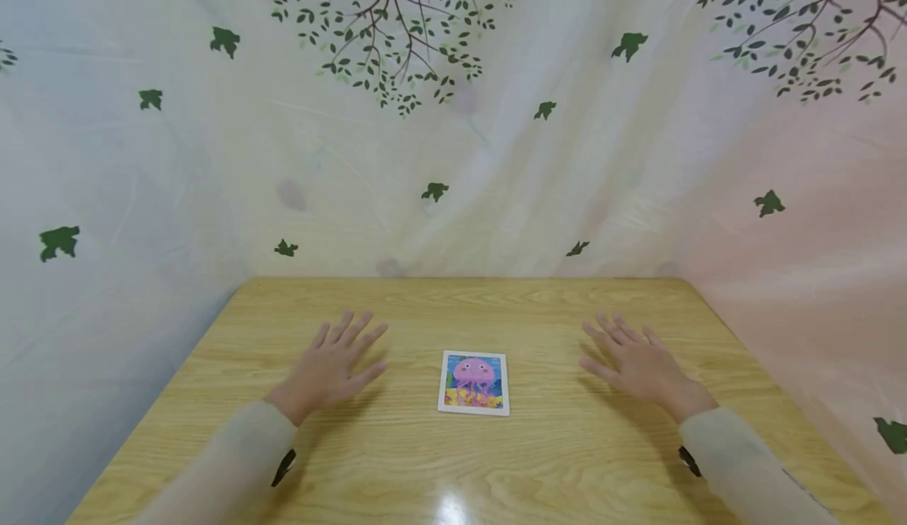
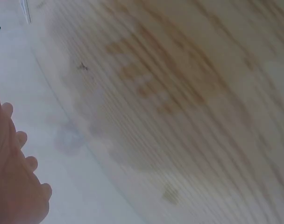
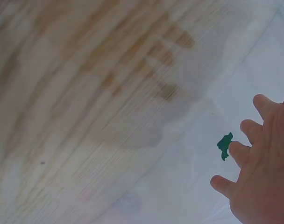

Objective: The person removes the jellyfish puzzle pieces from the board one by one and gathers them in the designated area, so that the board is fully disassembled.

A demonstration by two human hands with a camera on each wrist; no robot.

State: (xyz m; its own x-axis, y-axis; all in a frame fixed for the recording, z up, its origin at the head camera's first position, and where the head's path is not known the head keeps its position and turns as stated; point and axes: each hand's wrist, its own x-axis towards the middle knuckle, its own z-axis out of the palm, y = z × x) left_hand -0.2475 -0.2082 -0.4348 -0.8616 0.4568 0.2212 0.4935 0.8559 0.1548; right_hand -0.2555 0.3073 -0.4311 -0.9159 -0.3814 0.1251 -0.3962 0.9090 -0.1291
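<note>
Near side: pale cloth sleeve on the left forearm, pale cloth sleeve on the right forearm, both angled inward over the yellowish wood-grain table.

Next out: flat white-bordered card with a pink cartoon jellyfish picture. It lay face up mid-table, between the hands, touching neither. Looked about square, so no clear long axis; sides ran roughly near-far.

Bare left hand was left of the card, bare right hand right of it. Both hung above the wood, shadows below. Fingers spread and released on both, nothing grasped; tips sat farther out than the card.

Key relation, my read: card was right and slightly near of the left fingers, left and slightly near of the right ones. Left thumb had the shorter gap.

Far end: pale fabric backdrop with green leaf prints.
</note>
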